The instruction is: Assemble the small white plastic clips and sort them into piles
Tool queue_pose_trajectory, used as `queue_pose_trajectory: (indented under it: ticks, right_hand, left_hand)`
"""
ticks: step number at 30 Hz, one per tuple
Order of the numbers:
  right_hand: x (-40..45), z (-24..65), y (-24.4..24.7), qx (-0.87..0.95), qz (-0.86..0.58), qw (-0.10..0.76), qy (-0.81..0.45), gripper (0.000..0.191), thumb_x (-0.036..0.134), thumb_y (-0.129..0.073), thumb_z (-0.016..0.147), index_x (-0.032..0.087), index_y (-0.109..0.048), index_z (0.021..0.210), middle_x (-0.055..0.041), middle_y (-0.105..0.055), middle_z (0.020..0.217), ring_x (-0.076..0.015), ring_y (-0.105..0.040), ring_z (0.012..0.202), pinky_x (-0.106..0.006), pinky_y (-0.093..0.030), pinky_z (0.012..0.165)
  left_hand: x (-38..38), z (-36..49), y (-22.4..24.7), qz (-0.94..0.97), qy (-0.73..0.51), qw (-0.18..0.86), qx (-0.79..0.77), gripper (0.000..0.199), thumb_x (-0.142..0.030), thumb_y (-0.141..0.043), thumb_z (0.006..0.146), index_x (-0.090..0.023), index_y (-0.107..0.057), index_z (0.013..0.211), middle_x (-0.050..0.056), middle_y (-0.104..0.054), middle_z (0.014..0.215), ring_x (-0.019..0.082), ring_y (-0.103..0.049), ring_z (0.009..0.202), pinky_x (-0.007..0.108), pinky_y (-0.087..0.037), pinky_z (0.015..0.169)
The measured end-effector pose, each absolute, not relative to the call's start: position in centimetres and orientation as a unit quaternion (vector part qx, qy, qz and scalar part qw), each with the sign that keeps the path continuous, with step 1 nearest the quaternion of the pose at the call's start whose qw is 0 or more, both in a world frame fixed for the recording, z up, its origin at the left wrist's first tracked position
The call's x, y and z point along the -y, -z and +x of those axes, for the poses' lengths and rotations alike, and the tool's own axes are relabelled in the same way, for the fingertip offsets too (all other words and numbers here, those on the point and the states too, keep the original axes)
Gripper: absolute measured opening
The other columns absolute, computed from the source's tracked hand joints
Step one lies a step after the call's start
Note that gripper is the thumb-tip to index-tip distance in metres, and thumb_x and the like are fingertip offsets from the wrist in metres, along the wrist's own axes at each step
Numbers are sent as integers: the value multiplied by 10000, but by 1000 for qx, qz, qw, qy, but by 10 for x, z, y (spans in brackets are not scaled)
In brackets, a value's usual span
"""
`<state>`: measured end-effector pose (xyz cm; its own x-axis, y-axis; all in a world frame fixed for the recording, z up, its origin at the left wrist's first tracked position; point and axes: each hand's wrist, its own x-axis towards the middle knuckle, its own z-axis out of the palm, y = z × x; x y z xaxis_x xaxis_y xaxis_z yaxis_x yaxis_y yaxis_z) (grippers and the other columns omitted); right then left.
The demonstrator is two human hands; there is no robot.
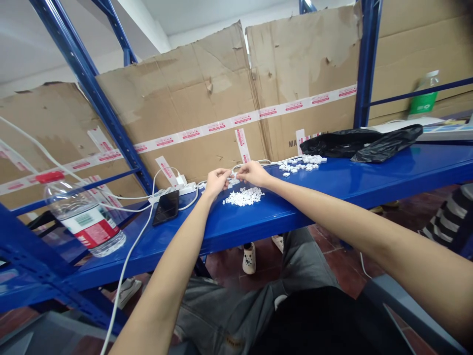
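Note:
Over the blue shelf top [229, 231], my left hand [218, 180] and my right hand [253, 173] meet with fingertips almost touching. Both hands are closed in a pinch. A small white piece [233, 174] shows between the fingertips, too small to name more exactly. Just below my hands lies a heap of small white plastic pieces [244, 196]. Some more white pieces lie behind it, partly hidden by my fingers. Farther right, a looser group of larger white pieces [301, 165] is spread near the cardboard.
Left of my hands are a black phone [166, 207], a white power strip [172, 192] with cables, and a large water bottle [83, 217]. At right lies a black plastic bag [358, 143]. Cardboard sheets [192, 98] stand along the back between blue posts.

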<state>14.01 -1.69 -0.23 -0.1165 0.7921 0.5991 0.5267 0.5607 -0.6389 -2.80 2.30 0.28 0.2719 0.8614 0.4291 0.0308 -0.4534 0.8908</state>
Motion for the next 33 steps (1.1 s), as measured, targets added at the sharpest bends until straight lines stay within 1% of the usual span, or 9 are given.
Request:
queue_pose_trajectory:
  ticks: [3, 6, 10, 13, 16, 21, 24, 28, 33]
  right_hand:
    - [12, 140, 3, 718, -426, 516, -190, 133, 36, -647, 833, 92, -754, 778, -30, -672, 601, -116, -617, 585, -238, -498, 622]
    - [9, 139, 4, 700, -408, 538, -233, 140, 13, -647, 824, 90, -763, 828, -40, -701, 644, -113, -625, 586, -225, -497, 577]
    - [9, 139, 4, 691, -390, 561, -236, 102, 35, -674, 817, 91, -749, 776, -42, -701, 632, -109, -616, 556, -219, -491, 533]
    - [10, 138, 4, 686, -379, 573, -239, 121, 44, -671, 821, 100, -719, 724, -41, -696, 615, -112, -625, 544, -216, -497, 514]
    - [10, 138, 5, 672, -378, 591, -238, 117, 31, -671, 814, 109, -690, 729, -41, -697, 607, -107, -631, 525, -205, -504, 502]
    - [8, 139, 6, 654, -379, 611, -236, 98, 83, -739, 793, 124, -663, 745, -35, -684, 573, -121, -645, 524, -203, -509, 485]
    - [5, 140, 6, 656, -377, 598, -265, 99, 91, -781, 762, 111, -685, 754, -36, -682, 575, -115, -641, 531, -204, -521, 507]
    - [3, 141, 6, 667, -366, 579, -293, 146, 126, -837, 717, 99, -716, 795, -40, -697, 621, -125, -666, 587, -228, -567, 587]
    - [3, 142, 7, 680, -374, 566, -278, 97, 140, -794, 782, 98, -731, 843, -51, -701, 665, -148, -690, 658, -275, -607, 689]
  left_hand:
    - [-21, -28, -4, 673, -513, 422, -325, 125, -192, -704, 864, -88, -635, 860, 82, -699, 784, 34, -432, 398, 171, -302, 345]
    - [-22, -28, -4, 668, -515, 427, -326, 134, -198, -701, 881, -88, -625, 870, 81, -696, 780, 32, -431, 394, 171, -301, 345]
    - [-23, -27, -2, 678, -507, 428, -317, 158, -230, -685, 912, -90, -618, 881, 69, -683, 735, 38, -440, 392, 172, -317, 354]
    - [-22, -26, -2, 684, -504, 427, -308, 170, -243, -677, 924, -89, -615, 885, 69, -684, 725, 43, -454, 398, 173, -335, 363]
    - [-21, -26, -2, 694, -496, 426, -302, 175, -247, -686, 918, -85, -622, 907, 75, -694, 727, 45, -461, 401, 172, -337, 364]
    - [-20, -25, -2, 714, -478, 426, -284, 188, -233, -720, 884, -76, -641, 952, 61, -677, 666, 63, -488, 408, 178, -346, 373]
    - [-19, -25, -2, 718, -477, 421, -284, 192, -204, -727, 862, -69, -648, 974, 46, -657, 631, 72, -510, 419, 181, -366, 390]
    - [-18, -25, -4, 720, -475, 413, -291, 177, -140, -697, 837, -61, -655, 991, 25, -613, 576, 90, -527, 431, 192, -383, 410]
    - [-16, -23, -3, 720, -482, 399, -301, 149, -109, -656, 814, -78, -655, 959, 35, -623, 605, 96, -534, 432, 200, -381, 426]
